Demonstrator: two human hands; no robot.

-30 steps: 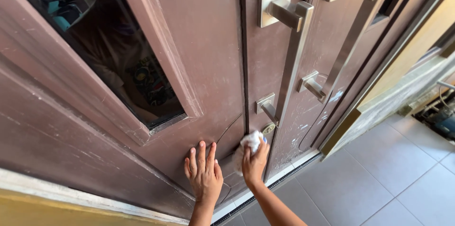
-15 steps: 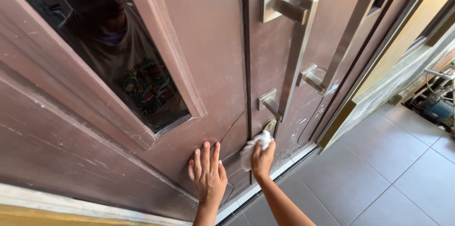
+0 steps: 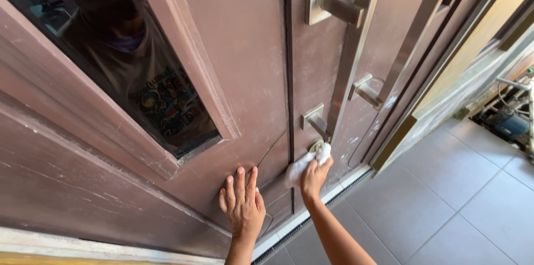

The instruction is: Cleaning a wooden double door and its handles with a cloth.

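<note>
My right hand (image 3: pixel 313 179) grips a crumpled white cloth (image 3: pixel 306 161) and presses it against the lower part of a brown double door (image 3: pixel 245 48), just under a small brass keyhole (image 3: pixel 316 145). My left hand (image 3: pixel 242 202) lies flat on the left door leaf, fingers spread, holding nothing. A long brushed-metal pull handle (image 3: pixel 347 59) runs down the right leaf directly above the cloth. The seam between the two leaves passes between my hands.
A dark glass panel (image 3: pixel 122 65) in the left leaf reflects a person. A second metal pull handle (image 3: pixel 409 37) stands further right. Grey floor tiles (image 3: pixel 445 209) lie to the right, with a floor track (image 3: pixel 311 220) under the door and some equipment (image 3: pixel 509 120) at the far right.
My right hand has slid the cloth up and to the right, closer to the keyhole and handle base. My left hand stays flat in the same spot.
</note>
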